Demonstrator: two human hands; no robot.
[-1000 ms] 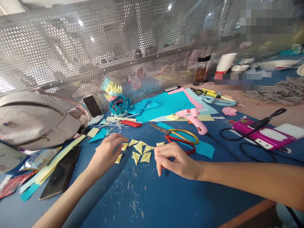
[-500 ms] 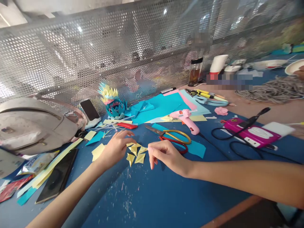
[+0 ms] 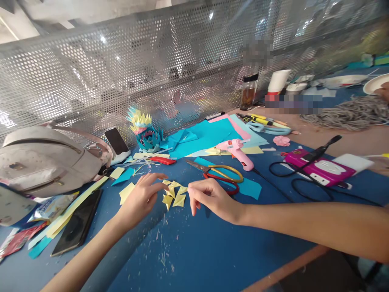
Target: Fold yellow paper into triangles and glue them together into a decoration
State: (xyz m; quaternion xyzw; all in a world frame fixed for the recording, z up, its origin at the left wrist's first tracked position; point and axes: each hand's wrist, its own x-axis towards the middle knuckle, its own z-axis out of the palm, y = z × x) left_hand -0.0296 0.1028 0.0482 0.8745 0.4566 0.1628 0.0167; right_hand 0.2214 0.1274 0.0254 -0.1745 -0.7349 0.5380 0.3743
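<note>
Several small folded yellow paper pieces (image 3: 179, 200) lie grouped on the blue table between my hands. My left hand (image 3: 141, 198) is open, its fingers stretched over the group's left edge, with nothing seen in them. My right hand (image 3: 214, 199) is closed, fingers curled and pressed together at the group's right edge; what it holds, if anything, is hidden. Just behind my right hand rest scissors (image 3: 226, 173) with one gold and one red handle loop. Beside my left hand is a flat yellow paper piece (image 3: 126, 192).
A pink glue gun (image 3: 240, 154) lies behind the scissors, its cord running right to a purple power strip (image 3: 325, 167). Blue paper sheets (image 3: 209, 136), a red cutter (image 3: 163, 160) and a paper pineapple-like model (image 3: 147, 134) stand or lie farther back. A backpack (image 3: 51, 156) and a phone (image 3: 77, 225) are left.
My left hand has drawn slightly left and its fingers have straightened. The right hand stays nearly still. The view has shifted a little.
</note>
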